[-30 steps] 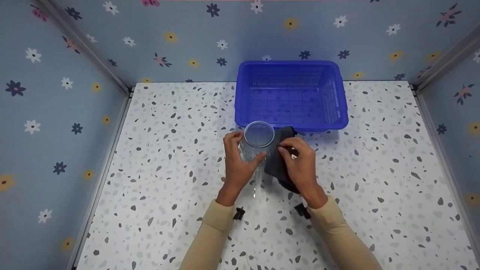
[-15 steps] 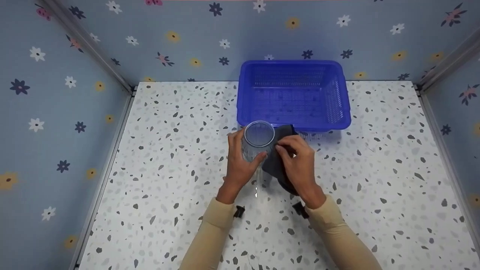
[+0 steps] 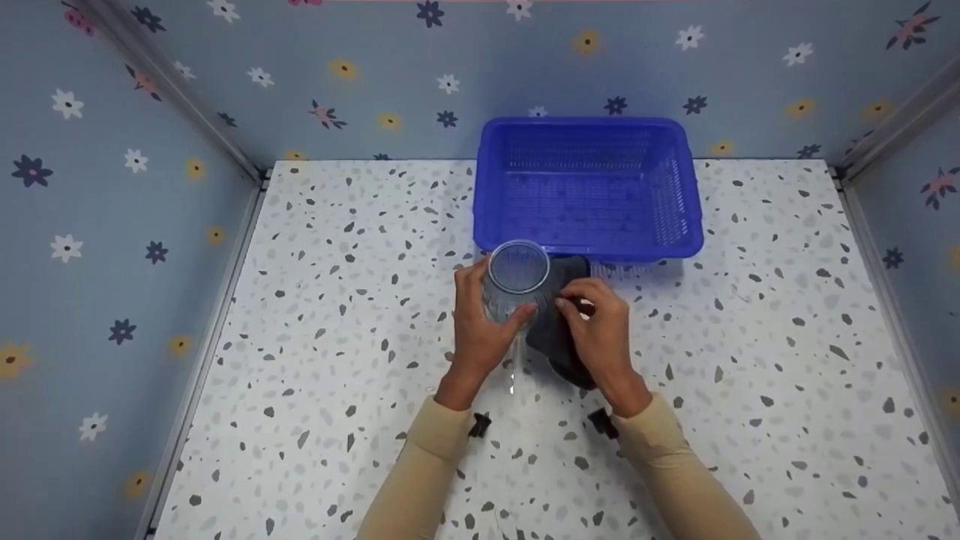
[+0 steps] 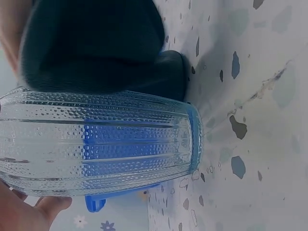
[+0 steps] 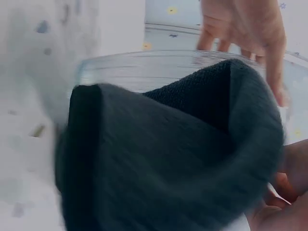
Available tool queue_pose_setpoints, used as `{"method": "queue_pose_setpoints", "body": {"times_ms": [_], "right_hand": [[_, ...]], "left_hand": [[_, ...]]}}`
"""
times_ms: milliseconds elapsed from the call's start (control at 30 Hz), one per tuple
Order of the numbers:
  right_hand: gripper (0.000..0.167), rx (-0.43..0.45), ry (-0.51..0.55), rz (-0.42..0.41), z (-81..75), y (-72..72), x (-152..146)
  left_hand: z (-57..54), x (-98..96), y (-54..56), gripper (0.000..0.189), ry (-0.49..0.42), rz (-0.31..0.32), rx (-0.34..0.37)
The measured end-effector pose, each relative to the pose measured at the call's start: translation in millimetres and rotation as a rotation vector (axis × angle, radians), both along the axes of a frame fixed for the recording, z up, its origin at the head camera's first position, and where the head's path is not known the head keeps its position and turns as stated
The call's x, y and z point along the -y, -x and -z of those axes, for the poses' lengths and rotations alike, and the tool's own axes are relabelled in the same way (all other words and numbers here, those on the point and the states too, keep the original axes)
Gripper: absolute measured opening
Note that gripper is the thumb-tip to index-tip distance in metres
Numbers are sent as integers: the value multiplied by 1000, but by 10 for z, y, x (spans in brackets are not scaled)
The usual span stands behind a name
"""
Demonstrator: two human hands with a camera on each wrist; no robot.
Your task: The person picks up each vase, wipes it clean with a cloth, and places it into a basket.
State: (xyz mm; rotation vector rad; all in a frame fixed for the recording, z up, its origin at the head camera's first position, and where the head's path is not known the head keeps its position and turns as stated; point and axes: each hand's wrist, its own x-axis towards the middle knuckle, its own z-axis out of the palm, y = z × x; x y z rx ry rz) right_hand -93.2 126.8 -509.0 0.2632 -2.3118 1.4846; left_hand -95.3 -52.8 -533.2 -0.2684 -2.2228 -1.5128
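A clear ribbed, dotted glass vase (image 3: 517, 283) stands mouth up in front of a blue basket; the left wrist view shows its base (image 4: 195, 139) at or close to the tabletop. My left hand (image 3: 480, 334) holds its upper part, thumb on the near side and fingers around the left. Beside it on the right, my right hand (image 3: 604, 322) pinches a dark grey cloth (image 3: 547, 330) between thumb and fingers, along the vase's right side. The cloth (image 5: 163, 159) hangs in a loose fold in the right wrist view and hides part of the glass.
The blue plastic basket (image 3: 690, 187) with slotted sides stands behind the hands, near the back panel. Flower-patterned panels (image 3: 360, 90) enclose the speckled white tabletop (image 3: 337, 300) at the back and sides.
My right hand and the cloth shift slightly up and then back down along the vase's side, and the cloth's folds change. My left hand keeps its hold and the vase stays in place.
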Motion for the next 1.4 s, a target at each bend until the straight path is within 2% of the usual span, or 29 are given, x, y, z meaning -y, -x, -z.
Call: {"method": "queue_pose_setpoints", "body": {"times_ms": [300,433,567,733,967,1133,1267,1400], "right_hand": [[9,52,-44,-2,409,33,7],[8,81,-43,2,479,50,19],[8,91,-51,13,477,38,19],[8,68,-50,32,340,-10,-7],[6,0,-3,30,-61,-20,17],[8,-42,-47,36,-294,1,85],[7,-46,-99,36,-380,13,125],[5,-48,-118,47,-385,6,150]], "left_hand": [[-20,-1,21,91,15,-6,14],[-20,-4,26,89,6,-4,18],[-9,-14,27,86,1,-2,13],[-2,-42,17,84,2,0,12],[4,-37,12,87,3,-15,16],[7,-30,10,91,11,-21,9],[8,-19,-3,92,18,-23,1],[-4,-3,-19,90,24,-25,4]]}}
